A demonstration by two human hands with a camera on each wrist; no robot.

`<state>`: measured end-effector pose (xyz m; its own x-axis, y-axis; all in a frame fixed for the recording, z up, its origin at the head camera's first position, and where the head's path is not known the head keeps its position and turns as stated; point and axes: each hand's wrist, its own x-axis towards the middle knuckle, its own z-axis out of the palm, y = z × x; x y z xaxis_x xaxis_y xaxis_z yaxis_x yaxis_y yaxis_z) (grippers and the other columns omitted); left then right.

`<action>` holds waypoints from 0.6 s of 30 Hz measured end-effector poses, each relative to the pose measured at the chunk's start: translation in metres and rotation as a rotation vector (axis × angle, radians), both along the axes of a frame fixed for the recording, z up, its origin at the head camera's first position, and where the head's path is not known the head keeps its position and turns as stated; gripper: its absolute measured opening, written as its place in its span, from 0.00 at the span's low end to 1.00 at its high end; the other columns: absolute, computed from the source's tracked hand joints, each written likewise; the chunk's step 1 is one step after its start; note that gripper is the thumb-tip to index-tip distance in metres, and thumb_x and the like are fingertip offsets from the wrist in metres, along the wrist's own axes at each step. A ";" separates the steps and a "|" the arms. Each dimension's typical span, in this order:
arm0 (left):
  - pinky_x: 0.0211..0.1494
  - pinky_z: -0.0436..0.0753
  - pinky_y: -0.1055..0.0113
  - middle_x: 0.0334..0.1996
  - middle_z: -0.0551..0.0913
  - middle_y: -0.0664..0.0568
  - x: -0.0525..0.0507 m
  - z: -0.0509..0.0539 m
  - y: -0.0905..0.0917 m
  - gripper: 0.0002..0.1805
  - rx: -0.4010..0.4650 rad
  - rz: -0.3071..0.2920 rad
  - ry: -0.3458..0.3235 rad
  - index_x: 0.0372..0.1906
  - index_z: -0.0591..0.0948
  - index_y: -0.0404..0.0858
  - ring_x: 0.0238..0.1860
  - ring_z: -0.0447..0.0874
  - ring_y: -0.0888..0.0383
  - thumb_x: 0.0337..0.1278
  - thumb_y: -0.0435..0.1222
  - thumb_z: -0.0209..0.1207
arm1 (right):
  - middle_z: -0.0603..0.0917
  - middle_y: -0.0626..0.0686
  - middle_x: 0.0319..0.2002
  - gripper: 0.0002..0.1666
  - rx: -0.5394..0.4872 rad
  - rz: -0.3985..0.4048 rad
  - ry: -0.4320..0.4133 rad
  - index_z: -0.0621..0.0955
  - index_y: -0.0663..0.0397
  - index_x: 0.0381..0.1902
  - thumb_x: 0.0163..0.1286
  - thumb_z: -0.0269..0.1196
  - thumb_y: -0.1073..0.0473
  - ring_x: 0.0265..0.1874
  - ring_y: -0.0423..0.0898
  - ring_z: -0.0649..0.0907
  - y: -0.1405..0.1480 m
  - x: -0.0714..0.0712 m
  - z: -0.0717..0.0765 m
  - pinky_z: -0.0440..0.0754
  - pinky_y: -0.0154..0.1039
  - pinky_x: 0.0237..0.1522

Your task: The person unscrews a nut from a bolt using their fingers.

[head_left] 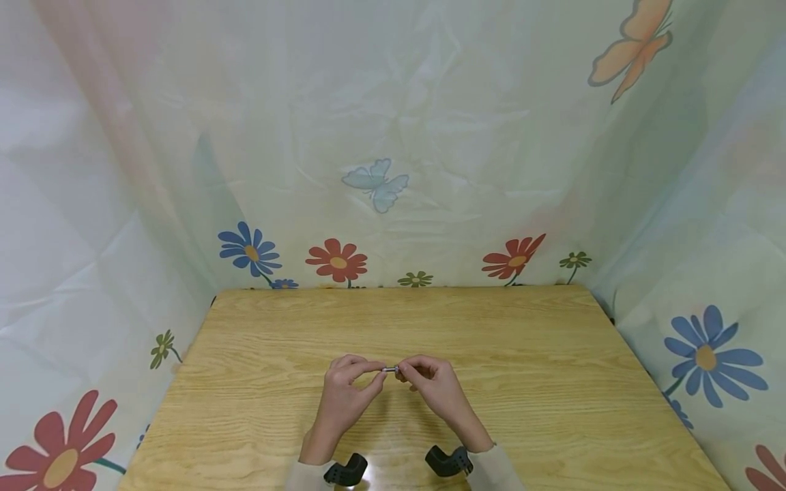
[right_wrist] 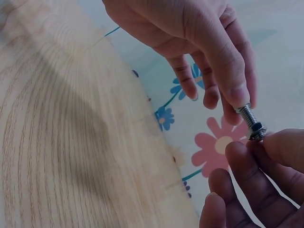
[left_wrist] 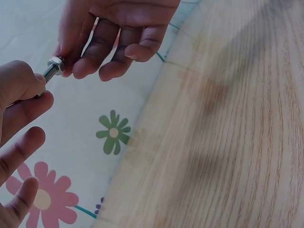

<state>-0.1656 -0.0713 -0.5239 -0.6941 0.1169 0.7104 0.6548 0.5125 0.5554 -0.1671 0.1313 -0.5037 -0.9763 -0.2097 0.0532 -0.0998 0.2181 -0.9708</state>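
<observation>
A small silver bolt [head_left: 389,369] is held level between both hands above the table. My left hand [head_left: 347,392] pinches one end of it between thumb and forefinger; its other fingers stand apart in the left wrist view. Bare thread [right_wrist: 248,114] shows between the two hands in the right wrist view. A hex nut [left_wrist: 57,63] sits on the bolt near the right fingers. Thumb and fingertips of my right hand [head_left: 437,389] pinch at this nut end, partly covering it. The bolt's left end is hidden in the left fingers.
The wooden table [head_left: 491,327] stretches beneath the hands. A pale cloth [head_left: 430,102] printed with flowers and butterflies surrounds its back and sides. A black wrist mount [head_left: 346,470] is on the left wrist, and another black mount [head_left: 448,461] on the right.
</observation>
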 end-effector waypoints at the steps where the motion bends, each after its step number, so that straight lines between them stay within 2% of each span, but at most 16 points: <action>1: 0.45 0.80 0.56 0.30 0.88 0.51 0.000 0.000 0.000 0.09 -0.002 -0.002 0.003 0.36 0.92 0.42 0.37 0.84 0.60 0.48 0.30 0.77 | 0.90 0.59 0.41 0.15 -0.004 0.001 0.001 0.88 0.60 0.45 0.76 0.64 0.53 0.35 0.39 0.86 0.000 0.000 0.000 0.87 0.43 0.41; 8: 0.46 0.81 0.54 0.30 0.89 0.52 0.000 0.000 0.000 0.09 -0.018 -0.004 0.004 0.36 0.92 0.42 0.37 0.84 0.60 0.48 0.31 0.77 | 0.90 0.58 0.42 0.13 -0.009 -0.012 -0.001 0.89 0.58 0.46 0.74 0.66 0.55 0.35 0.39 0.85 0.000 0.001 0.003 0.87 0.42 0.42; 14: 0.50 0.80 0.53 0.32 0.89 0.58 0.001 0.002 0.000 0.09 -0.040 -0.007 -0.059 0.38 0.92 0.43 0.39 0.85 0.63 0.50 0.31 0.76 | 0.89 0.59 0.45 0.13 -0.010 -0.013 0.014 0.88 0.58 0.48 0.73 0.68 0.55 0.39 0.44 0.87 0.000 0.001 0.002 0.87 0.42 0.43; 18: 0.51 0.81 0.53 0.32 0.90 0.59 0.001 0.004 -0.001 0.08 -0.061 -0.019 -0.086 0.39 0.92 0.42 0.39 0.85 0.64 0.52 0.32 0.76 | 0.89 0.58 0.46 0.13 -0.010 -0.010 0.021 0.88 0.59 0.48 0.72 0.68 0.56 0.42 0.46 0.87 0.000 0.001 0.002 0.86 0.37 0.43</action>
<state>-0.1642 -0.0720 -0.5204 -0.7497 0.1715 0.6391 0.6156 0.5351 0.5786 -0.1658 0.1316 -0.5017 -0.9771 -0.1991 0.0757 -0.1178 0.2091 -0.9708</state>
